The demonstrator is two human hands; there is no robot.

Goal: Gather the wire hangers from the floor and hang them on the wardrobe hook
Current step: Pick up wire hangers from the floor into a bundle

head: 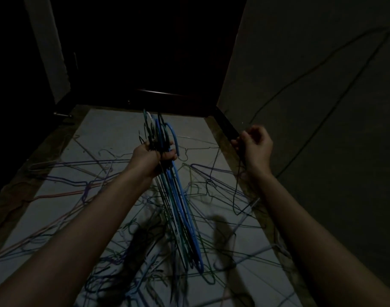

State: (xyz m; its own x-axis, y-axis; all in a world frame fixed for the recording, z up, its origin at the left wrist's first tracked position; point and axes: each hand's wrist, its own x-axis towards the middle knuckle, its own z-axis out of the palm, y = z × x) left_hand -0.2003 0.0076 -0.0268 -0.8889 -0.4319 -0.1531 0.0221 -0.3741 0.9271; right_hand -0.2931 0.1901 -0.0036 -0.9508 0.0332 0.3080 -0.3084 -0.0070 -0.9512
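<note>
Dim in here — left hand [153, 155] grips a fat bundle of hangers [178, 196] by the necks, right hand [255, 145] pinches one dark hanger [238, 185] — plenty more scattered hangers [78, 185] across the floor [114, 129].

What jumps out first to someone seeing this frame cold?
The thick bundle of wire hangers at centre, gripped near the hooks by the left hand, with a bright blue hanger on its right side. To the right, the right hand pinches a single dark wire hanger that dangles below it. Under both, the pale floor is strewn with loose, tangled hangers.
</note>
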